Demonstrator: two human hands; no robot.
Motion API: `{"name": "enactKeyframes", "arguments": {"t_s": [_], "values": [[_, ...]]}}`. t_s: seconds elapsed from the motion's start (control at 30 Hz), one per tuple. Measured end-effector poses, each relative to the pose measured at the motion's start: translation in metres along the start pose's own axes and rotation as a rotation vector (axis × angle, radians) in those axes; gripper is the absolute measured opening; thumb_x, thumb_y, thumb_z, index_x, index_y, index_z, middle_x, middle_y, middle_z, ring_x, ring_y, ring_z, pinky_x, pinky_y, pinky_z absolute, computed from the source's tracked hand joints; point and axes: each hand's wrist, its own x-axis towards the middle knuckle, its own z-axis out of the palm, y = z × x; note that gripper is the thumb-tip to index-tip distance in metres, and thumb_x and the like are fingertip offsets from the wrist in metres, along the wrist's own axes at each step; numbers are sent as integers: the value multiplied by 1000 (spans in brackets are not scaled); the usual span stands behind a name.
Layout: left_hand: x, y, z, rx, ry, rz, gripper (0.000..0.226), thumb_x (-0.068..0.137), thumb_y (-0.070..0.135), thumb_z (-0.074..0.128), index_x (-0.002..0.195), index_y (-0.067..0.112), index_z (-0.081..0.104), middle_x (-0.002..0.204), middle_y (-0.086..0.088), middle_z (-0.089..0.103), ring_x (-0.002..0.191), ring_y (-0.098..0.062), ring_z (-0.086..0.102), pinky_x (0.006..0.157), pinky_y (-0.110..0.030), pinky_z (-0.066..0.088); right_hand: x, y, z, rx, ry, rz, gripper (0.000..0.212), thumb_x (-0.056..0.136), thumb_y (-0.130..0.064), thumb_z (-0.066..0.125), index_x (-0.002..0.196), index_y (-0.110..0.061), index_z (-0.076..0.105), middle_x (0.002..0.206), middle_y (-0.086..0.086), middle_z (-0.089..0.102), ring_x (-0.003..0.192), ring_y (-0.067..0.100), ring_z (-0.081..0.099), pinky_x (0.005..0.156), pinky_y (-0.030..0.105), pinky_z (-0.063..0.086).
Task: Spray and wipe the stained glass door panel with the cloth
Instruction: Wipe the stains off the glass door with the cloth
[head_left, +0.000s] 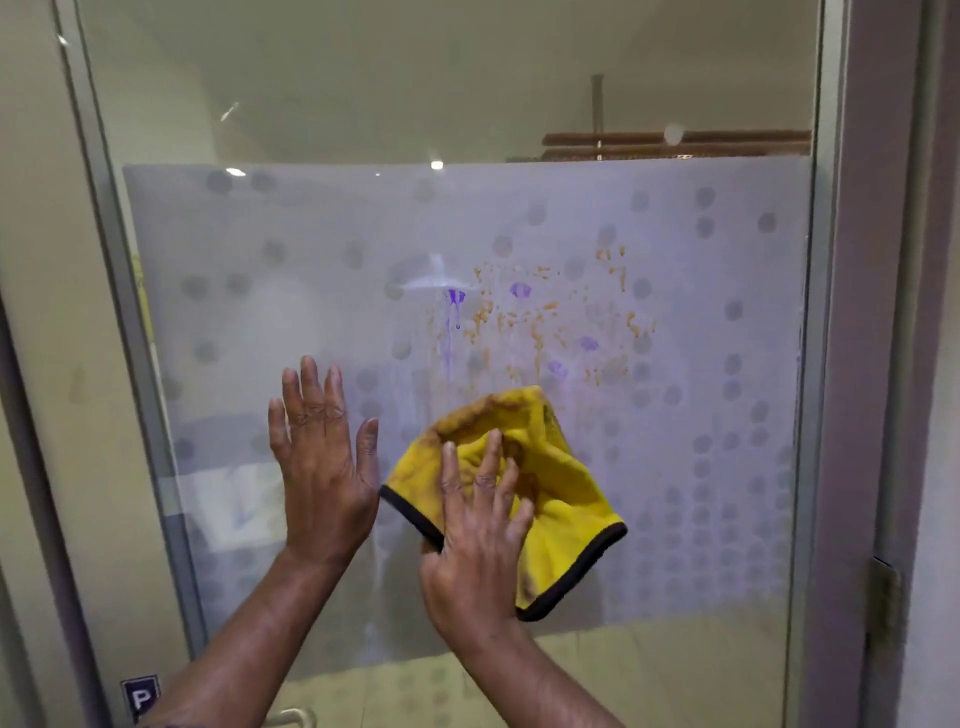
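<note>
two hands on one glass panel (701, 415): right hand (480, 525) on one yellow cloth (561, 483)

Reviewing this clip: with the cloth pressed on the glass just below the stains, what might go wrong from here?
1. The yellow cloth already looks soiled brown along its upper edge, so wiping up through the orange splatter may smear it rather than lift it.
2. The purple drip is running down and may streak further.
3. The left hand lies flat on the glass door panel and may leave prints, while the right hand presses the cloth.
</note>
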Motion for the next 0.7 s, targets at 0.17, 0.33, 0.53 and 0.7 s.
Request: {"name": "enactKeyframes", "arguments": {"t_s": [0.17,0.33,0.53,0.7], "values": [[1,-2,9,71,54,9,60,108,35,30,159,2,22,168,-21,16,158,-35,13,126,-57,15,4,64,1,-149,91,-194,113,61,-19,70,160,-42,21,169,6,12,142,41,41,115,63,21],[-1,-4,12,100,93,16,59,108,34,30,158,2,24,167,-22,18,158,-34,14,126,-56,16,54,100,-28,-80,309,118,98,71,-2,52,160,-32,26,169,22,10,155,45,11,121,64,19],[-2,-3,13,115,107,20,59,109,34,29,158,2,24,167,-23,19,157,-35,14,126,-57,17,113,61,-48,34,398,293,93,68,-18,45,160,-28,30,169,22,14,154,48,12,120,64,16],[0,-2,13,81,127,17,56,108,27,30,157,2,27,167,-21,20,157,-35,17,126,-57,17,88,-9,-37,65,218,-17,113,57,-27,54,163,-32,15,171,19,0,156,44,-1,122,66,8]]}}
